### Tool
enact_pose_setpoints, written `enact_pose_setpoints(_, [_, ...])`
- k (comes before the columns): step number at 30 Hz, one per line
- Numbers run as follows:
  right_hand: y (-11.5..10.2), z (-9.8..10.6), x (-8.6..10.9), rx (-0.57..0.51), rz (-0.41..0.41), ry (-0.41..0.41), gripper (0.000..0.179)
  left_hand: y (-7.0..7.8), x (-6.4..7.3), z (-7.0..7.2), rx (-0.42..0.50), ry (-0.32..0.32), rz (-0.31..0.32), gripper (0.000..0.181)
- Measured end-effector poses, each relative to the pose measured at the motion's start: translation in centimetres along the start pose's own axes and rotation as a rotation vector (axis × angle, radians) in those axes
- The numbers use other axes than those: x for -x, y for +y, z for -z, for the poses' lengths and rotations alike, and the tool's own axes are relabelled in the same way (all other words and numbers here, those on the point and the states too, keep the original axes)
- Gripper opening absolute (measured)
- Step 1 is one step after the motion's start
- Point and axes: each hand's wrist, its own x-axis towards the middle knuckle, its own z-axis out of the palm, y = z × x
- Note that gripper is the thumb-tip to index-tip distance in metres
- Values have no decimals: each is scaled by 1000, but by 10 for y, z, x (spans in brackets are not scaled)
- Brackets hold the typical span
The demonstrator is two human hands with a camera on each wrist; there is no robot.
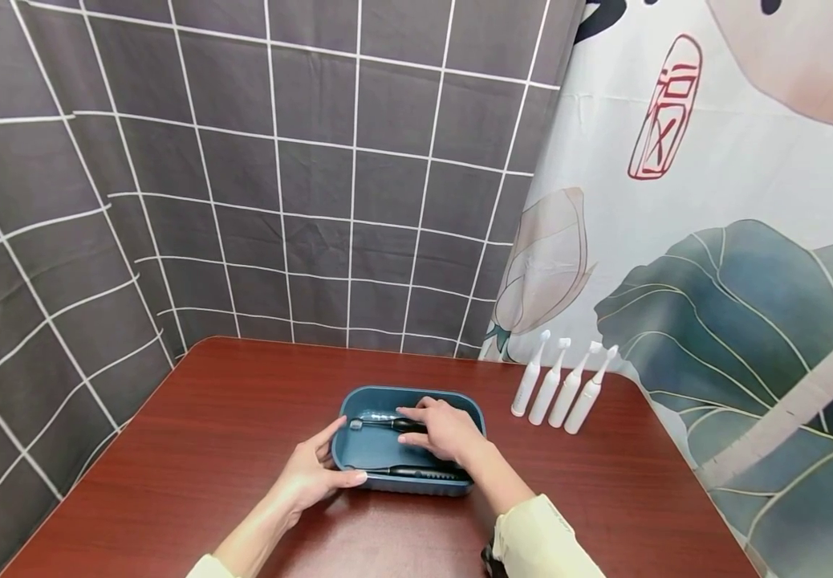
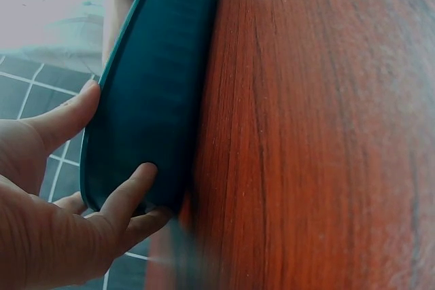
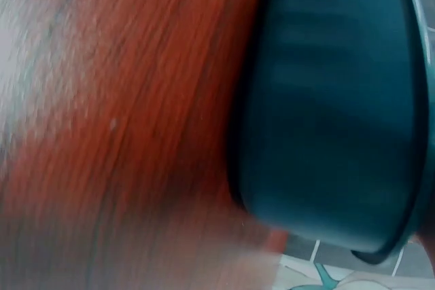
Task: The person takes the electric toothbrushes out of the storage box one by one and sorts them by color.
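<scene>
A blue plastic bin (image 1: 405, 484) sits on the table, holding black electric toothbrushes. One black electric toothbrush (image 1: 405, 424) lies toward the back, its head pointing left; another black toothbrush (image 1: 424, 473) runs along the front wall. My right hand (image 1: 449, 429) reaches into the bin, thumb and fingers on either side of the rear brush's handle, which the palm partly hides. At the bin's left end, my left hand (image 1: 310, 474) grips the front left corner. In the left wrist view its thumb is on the rim and its fingers (image 2: 139, 181) press the outer wall.
Several white electric toothbrushes (image 1: 564, 393) stand upright in a row at the table's back right. Reddish-brown table (image 1: 243, 401) surrounds the bin. A grey grid-patterned curtain (image 1: 315, 177) hangs behind, with a lotus-print cloth (image 1: 676, 217) on the right.
</scene>
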Motion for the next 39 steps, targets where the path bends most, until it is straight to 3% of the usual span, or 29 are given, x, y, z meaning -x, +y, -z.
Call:
enact_pose_setpoints(9, [-9, -8, -6, 186, -13, -15, 51, -1, 0, -1, 32, -6, -14, 99])
enact_pose_setpoints(26, [-11, -7, -7, 183, 2, -9, 35, -2, 1, -2, 44, -16, -5, 100])
enact_pose_setpoints(31, [-8, -3, -4, 96, 15, 64, 34, 0, 0, -1, 23, -10, -20, 100])
enact_pose_setpoints(39, [-4, 11, -4, -194, 12, 203, 37, 0, 1, 0, 20, 7, -26, 100])
